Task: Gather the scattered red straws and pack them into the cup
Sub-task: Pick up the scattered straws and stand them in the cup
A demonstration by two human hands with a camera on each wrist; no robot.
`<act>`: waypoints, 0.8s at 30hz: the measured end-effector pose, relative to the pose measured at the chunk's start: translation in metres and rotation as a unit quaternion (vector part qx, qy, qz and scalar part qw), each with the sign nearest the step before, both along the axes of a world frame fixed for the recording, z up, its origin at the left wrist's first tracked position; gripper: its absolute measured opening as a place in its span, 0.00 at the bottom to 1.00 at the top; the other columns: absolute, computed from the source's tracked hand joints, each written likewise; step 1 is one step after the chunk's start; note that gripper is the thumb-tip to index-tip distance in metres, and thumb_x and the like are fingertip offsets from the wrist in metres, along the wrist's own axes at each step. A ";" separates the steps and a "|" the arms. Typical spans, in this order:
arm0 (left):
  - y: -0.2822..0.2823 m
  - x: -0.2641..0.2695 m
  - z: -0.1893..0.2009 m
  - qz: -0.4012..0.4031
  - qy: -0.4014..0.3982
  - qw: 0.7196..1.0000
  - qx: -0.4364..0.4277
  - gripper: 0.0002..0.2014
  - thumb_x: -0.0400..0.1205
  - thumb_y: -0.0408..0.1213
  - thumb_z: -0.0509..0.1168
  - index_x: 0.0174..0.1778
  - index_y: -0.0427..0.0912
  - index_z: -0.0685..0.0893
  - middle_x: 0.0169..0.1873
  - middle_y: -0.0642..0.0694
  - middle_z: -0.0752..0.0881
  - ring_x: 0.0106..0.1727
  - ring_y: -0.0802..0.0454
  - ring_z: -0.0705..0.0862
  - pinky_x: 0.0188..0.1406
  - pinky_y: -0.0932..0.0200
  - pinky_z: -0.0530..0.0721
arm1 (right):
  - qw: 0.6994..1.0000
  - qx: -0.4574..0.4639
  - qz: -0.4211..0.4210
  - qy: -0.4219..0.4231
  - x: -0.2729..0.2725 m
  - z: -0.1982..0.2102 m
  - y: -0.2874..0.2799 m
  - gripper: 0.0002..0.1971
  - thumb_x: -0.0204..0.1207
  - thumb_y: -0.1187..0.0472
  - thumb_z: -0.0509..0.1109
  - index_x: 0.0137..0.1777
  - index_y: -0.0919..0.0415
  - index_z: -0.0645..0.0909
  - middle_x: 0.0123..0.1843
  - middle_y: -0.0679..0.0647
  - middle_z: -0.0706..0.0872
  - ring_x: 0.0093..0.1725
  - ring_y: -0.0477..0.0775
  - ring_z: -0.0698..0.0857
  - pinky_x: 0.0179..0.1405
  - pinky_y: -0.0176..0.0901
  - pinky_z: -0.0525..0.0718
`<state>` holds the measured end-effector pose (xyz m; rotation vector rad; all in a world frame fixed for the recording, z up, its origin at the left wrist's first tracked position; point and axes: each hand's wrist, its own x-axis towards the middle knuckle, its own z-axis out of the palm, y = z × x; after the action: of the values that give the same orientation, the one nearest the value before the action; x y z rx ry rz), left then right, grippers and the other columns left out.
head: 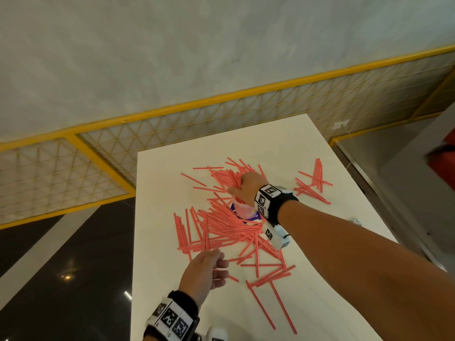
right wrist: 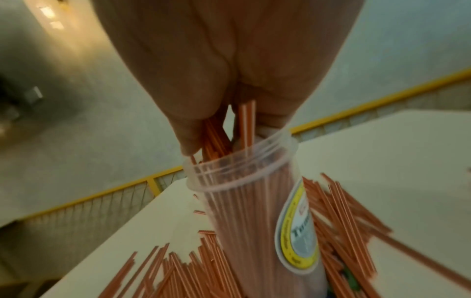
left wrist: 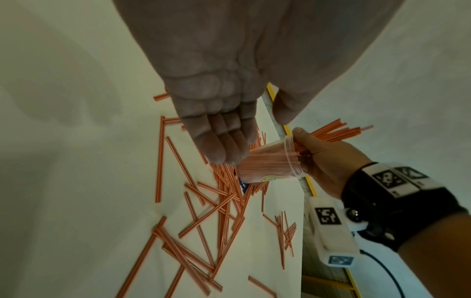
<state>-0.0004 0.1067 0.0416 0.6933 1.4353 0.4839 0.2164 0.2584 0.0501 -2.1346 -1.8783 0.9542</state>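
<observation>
Clear plastic cup, yellow-rimmed oval label, writing blurred; right hand clenched round thin red straws; left hand relaxed above white bench.

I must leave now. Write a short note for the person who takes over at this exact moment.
Right hand: grips a bundle of straws and pushes it into the cup.
Left hand: holds nothing, fingers relaxed, above the table near the front straws.
Cup: clear plastic, standing mid-table, already fairly full.
Done: one part of the straws is packed.
Left: many loose straws around the cup, plus a small group at the far right.
</observation>
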 end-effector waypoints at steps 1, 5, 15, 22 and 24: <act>0.000 -0.001 0.000 -0.005 0.005 1.000 0.000 0.15 0.90 0.42 0.63 0.59 0.32 0.86 0.44 0.39 0.92 0.39 0.46 0.88 0.44 0.51 0.88 | 1.000 -0.002 0.006 -0.010 -0.002 -0.002 0.003 0.24 0.82 0.42 0.70 0.30 0.55 0.70 0.26 0.50 0.73 0.27 0.50 0.73 0.26 0.41 0.68; 0.000 -0.003 0.001 -0.015 0.009 1.000 0.002 0.13 0.89 0.40 0.65 0.59 0.32 0.86 0.45 0.39 0.92 0.39 0.47 0.88 0.41 0.53 0.87 | 0.998 0.008 0.027 -0.050 -0.003 -0.006 0.014 0.19 0.77 0.45 0.73 0.32 0.54 0.74 0.28 0.48 0.76 0.30 0.50 0.75 0.29 0.40 0.73; 0.002 0.001 0.002 -0.031 0.025 0.999 0.023 0.12 0.88 0.39 0.66 0.57 0.33 0.87 0.52 0.32 0.91 0.39 0.48 0.88 0.42 0.54 0.86 | 0.994 0.093 -0.047 0.040 0.024 0.016 -0.006 0.15 0.79 0.45 0.73 0.61 0.51 0.82 0.52 0.46 0.86 0.50 0.49 0.85 0.47 0.41 0.81; 0.000 -0.002 -0.003 -0.026 0.028 0.999 0.024 0.13 0.88 0.40 0.66 0.57 0.33 0.87 0.51 0.34 0.92 0.39 0.48 0.87 0.43 0.53 0.86 | 0.983 0.128 -0.119 0.048 0.047 0.022 -0.063 0.27 0.80 0.35 0.67 0.69 0.53 0.76 0.57 0.49 0.85 0.51 0.49 0.85 0.47 0.42 0.83; -0.001 -0.002 -0.006 -0.029 0.031 0.999 0.024 0.12 0.87 0.40 0.66 0.57 0.33 0.87 0.51 0.34 0.92 0.40 0.48 0.88 0.45 0.52 0.86 | 0.992 0.074 -0.091 0.046 0.040 0.017 -0.080 0.36 0.77 0.33 0.70 0.76 0.54 0.69 0.58 0.50 0.86 0.52 0.50 0.87 0.48 0.42 0.86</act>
<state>-0.0025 0.1061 0.0354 0.7930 1.4600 0.4563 0.2567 0.1779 0.0666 -2.0931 -1.6261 0.8324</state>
